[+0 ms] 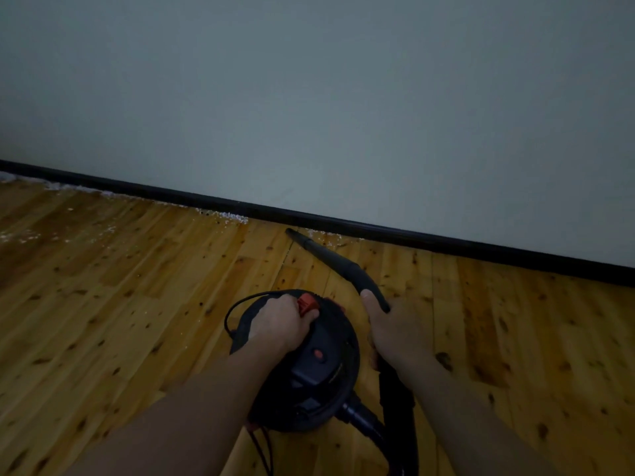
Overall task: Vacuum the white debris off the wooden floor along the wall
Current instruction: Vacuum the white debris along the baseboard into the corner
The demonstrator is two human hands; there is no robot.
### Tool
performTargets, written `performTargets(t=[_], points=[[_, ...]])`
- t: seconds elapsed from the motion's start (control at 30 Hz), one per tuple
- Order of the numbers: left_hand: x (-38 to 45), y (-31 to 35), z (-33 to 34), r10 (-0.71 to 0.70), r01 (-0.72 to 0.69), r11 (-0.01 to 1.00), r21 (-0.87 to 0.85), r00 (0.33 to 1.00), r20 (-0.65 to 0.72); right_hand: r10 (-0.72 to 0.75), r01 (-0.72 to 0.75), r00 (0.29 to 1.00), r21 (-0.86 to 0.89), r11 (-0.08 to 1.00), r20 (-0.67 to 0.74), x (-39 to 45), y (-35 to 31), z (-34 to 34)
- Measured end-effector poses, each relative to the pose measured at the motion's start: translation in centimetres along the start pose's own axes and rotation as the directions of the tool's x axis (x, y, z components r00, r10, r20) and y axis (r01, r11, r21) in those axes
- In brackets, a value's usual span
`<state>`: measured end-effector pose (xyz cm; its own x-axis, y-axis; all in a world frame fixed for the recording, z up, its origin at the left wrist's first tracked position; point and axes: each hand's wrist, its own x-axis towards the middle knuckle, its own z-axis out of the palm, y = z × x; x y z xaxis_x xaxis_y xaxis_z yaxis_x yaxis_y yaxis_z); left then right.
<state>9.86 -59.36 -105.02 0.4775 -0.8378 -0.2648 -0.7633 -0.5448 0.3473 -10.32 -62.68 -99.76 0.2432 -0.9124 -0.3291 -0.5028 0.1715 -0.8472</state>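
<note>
White debris [223, 216] lies in one thin line at the foot of the wall, hard against the black baseboard [446, 237]. I count three visible stretches of it: one at far left, one short dense patch mid-frame, one small scatter just beside the nozzle tip. More loose specks are spread on the wooden floor [137, 304] at left, well apart from the line.

One black nozzle [330, 257], tapered, its tip near the baseboard and touching or almost touching the small scatter; I cannot tell which. My right hand [395, 331] wraps around the wand's curved handle end, fingers curled round it, thumb along the top.

One round black vacuum canister [319, 369] sits on the floor just below the nozzle, between my forearms. My left hand [281, 321] grips the top of it, fingers curled over the handle beside one red switch [308, 304]. One smaller red button shows lower on the lid. One black hose [364, 420] leaves the canister's near side. One thin cord loops at its left.

One plain grey wall [309, 97] fills the upper frame.
</note>
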Motion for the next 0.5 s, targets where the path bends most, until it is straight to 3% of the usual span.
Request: performTargets(t=[0.27, 0.5], points=[[-0.5, -0.1, -0.1, 0.034, -0.035, 0.999, 0.040, 0.999, 0.019, -0.029, 0.027, 0.998, -0.040, 0.999, -0.052, -1.8, -0.1, 1.5], [-1.3, -0.6, 0.1, 0.105, -0.109, 0.991, 0.076, 0.993, 0.049, 0.041, -0.045, 0.993, -0.032, 0.999, -0.112, -3.1, 0.4, 2.7]])
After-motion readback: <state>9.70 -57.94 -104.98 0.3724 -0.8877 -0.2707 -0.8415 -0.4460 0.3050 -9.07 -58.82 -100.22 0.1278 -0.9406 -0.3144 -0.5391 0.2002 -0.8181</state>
